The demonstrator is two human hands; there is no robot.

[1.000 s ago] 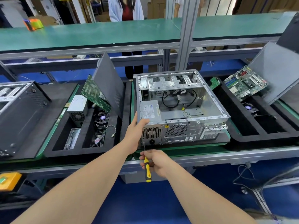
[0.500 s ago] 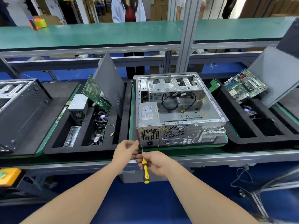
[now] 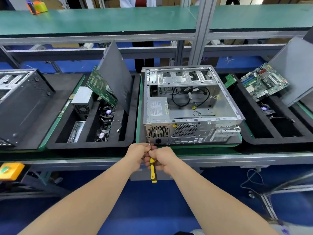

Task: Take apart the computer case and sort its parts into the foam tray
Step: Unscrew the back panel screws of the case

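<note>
The open silver computer case lies on its side in the middle of the bench, its power supply still inside at the left. The black foam tray to its left holds another power supply, fans, a green board and a grey side panel. My right hand grips a yellow-and-black screwdriver, tip pointing up at the case's lower left rear corner. My left hand is curled against the right one, fingertips pinching at the screwdriver shaft near the tip.
A black case sits at the left. Another foam tray at the right holds a motherboard and a grey panel. A green shelf runs overhead on an aluminium post. A yellow button box hangs at the bench front.
My left hand left the case's upper left corner, came down and closed against the right hand at the screwdriver tip. The screwdriver stays at the case's lower rear corner.
</note>
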